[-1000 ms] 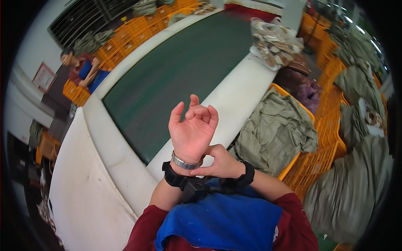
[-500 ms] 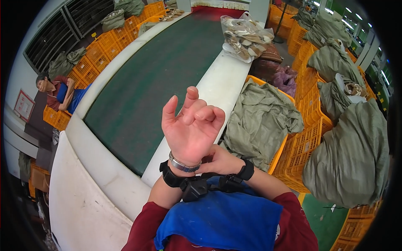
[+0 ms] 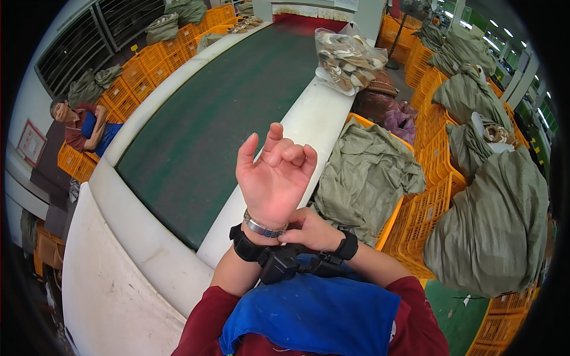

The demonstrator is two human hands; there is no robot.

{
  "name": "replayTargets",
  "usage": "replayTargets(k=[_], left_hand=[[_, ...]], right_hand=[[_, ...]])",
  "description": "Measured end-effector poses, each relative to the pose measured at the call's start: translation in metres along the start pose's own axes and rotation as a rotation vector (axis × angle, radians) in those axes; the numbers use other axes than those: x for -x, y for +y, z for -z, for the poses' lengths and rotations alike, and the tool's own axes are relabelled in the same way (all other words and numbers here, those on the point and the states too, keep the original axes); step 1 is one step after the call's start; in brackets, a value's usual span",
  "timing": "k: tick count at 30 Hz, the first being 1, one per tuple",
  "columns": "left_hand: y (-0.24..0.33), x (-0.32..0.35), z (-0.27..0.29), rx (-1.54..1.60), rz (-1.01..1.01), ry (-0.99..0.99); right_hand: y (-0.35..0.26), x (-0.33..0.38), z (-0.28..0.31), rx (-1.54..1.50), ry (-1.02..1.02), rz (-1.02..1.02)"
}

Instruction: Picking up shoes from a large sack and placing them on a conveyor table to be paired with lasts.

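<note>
Crates of orange plastic line the far left wall, some with olive cloth heaped on them, and a seated person in a red top rests among them, well apart from the work. Right of that runs a long surface with a dark green belt and a white rim, bare along the near stretch, with a clear bag of pale shoes sitting on the rim at the far end. Near the middle, the left hand is raised palm up, fingers loosely curled and holding nothing; it seems lifted so that the wrist is turned up and easy to reach. A metal bracelet rings that wrist, and just below it sits a black strap. The right hand lies against the left wrist from the right, its fingers touching the bracelet; whether its grip is closed on the band I cannot tell, as the fingertips are hidden behind the wrist. It wears a black strap too. A blue cloth covers the chest below. Further right, olive garments fill a near crate, and bulging olive sacks rest on stacked crates at the far right.
</note>
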State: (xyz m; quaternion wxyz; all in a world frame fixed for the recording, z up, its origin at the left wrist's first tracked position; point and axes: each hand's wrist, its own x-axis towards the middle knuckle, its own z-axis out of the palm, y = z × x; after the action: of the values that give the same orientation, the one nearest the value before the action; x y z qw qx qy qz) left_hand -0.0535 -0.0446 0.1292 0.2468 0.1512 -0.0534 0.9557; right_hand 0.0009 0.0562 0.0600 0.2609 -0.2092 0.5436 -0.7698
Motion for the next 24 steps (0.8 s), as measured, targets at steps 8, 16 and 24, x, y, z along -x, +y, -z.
replayTargets(k=[8,16,24], left_hand=[[0.000,-0.006,-0.004,0.033,-0.030,0.075],[-0.003,-0.015,0.014,-0.430,-0.139,0.197],[-0.007,-0.021,0.053,-2.340,-0.451,-0.152]], right_hand=[[0.010,-0.005,0.008,-0.052,-0.046,-0.022],[0.007,-0.008,0.016,0.025,-0.003,-0.062],[0.020,-0.006,0.036,0.054,0.025,0.007]])
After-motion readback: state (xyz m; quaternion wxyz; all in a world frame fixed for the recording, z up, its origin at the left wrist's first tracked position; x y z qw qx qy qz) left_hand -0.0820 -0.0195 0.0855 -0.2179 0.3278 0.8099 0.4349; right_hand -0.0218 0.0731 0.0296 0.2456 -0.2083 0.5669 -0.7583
